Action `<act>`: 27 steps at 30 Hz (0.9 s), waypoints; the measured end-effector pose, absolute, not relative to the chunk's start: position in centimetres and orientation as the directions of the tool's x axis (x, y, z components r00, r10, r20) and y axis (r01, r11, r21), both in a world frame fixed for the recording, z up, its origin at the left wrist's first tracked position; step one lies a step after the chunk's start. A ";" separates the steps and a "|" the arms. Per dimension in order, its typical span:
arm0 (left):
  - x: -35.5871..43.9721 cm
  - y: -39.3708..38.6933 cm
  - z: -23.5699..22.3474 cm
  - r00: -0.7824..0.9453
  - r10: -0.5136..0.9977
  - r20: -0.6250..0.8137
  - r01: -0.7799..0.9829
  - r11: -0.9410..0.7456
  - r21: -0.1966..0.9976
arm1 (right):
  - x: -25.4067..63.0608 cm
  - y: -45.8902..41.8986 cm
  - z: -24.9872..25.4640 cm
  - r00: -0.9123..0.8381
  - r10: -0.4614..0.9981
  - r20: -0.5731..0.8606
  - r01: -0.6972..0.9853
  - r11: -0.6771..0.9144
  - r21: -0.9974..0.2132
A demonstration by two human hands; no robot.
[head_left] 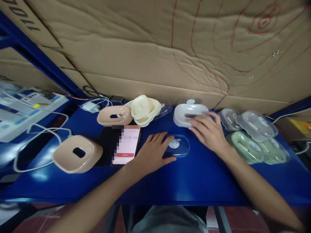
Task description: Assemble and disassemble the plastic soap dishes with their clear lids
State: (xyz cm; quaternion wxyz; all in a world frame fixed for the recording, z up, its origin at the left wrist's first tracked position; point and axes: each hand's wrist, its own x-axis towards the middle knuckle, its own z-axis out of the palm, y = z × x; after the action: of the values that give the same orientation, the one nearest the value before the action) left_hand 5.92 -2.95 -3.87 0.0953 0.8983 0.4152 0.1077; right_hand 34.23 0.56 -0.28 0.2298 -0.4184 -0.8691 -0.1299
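My left hand lies flat on the blue table, fingers stretched out and resting on the left edge of a clear plastic lid with a round sticker. My right hand reaches forward, fingers spread, touching the front of a white oval soap-box shell. Neither hand grips anything.
Two beige shells and a cream stack sit left of centre. A phone lies beside my left hand. Grey and green lidded boxes crowd the right. Cables loop at left. A cardboard wall closes the back.
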 end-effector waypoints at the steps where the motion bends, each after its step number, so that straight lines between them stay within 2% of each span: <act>1: 5.9 -2.9 -3.9 0.616 0.776 0.132 0.742 -0.629 0.234 | 34.4 -0.9 -0.5 -0.549 0.632 0.546 0.771 0.636 0.039; 3: 5.9 -2.8 -3.8 0.582 0.793 0.179 0.766 -0.609 0.206 | 34.6 -3.4 -1.1 -0.560 0.573 0.598 0.733 0.679 0.036; 6: 5.7 -2.2 -3.2 0.511 0.819 0.262 0.787 -0.568 0.241 | 34.2 -5.6 -1.9 -0.578 0.533 0.618 0.679 0.734 0.002; 11: 3.8 0.3 -1.9 0.216 0.877 0.428 0.916 -0.334 0.221 | 32.3 -6.0 -3.1 -0.649 0.495 0.578 0.575 0.817 -0.055; 14: 2.6 2.4 -2.1 0.131 0.890 0.437 0.943 -0.248 0.221 | 32.1 -5.9 -3.6 -0.662 0.480 0.575 0.542 0.837 -0.074; 18: 1.8 4.2 -2.3 0.131 0.907 0.401 0.901 -0.278 0.332 | 32.9 -5.7 -3.9 -0.587 0.528 0.614 0.576 0.805 -0.142; 22: 1.6 2.1 -0.7 0.163 0.873 0.460 0.828 -0.374 0.417 | 33.6 -5.5 -3.6 -0.459 0.594 0.660 0.644 0.735 -0.213; 25: 1.3 -2.8 0.0 0.285 0.810 0.512 0.768 -0.513 0.384 | 34.4 -5.7 -2.4 -0.340 0.644 0.685 0.725 0.644 -0.246; 27: 0.9 -6.6 -0.4 0.457 0.748 0.482 0.669 -0.646 0.368 | 34.9 -6.0 -1.5 -0.275 0.643 0.715 0.745 0.613 -0.265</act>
State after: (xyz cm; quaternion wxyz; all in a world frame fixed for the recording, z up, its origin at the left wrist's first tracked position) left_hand 0.89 -6.61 -0.44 0.0629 0.8512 0.4159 0.3137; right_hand 34.92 -5.97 -1.45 0.4156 -0.4359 -0.7960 -0.0609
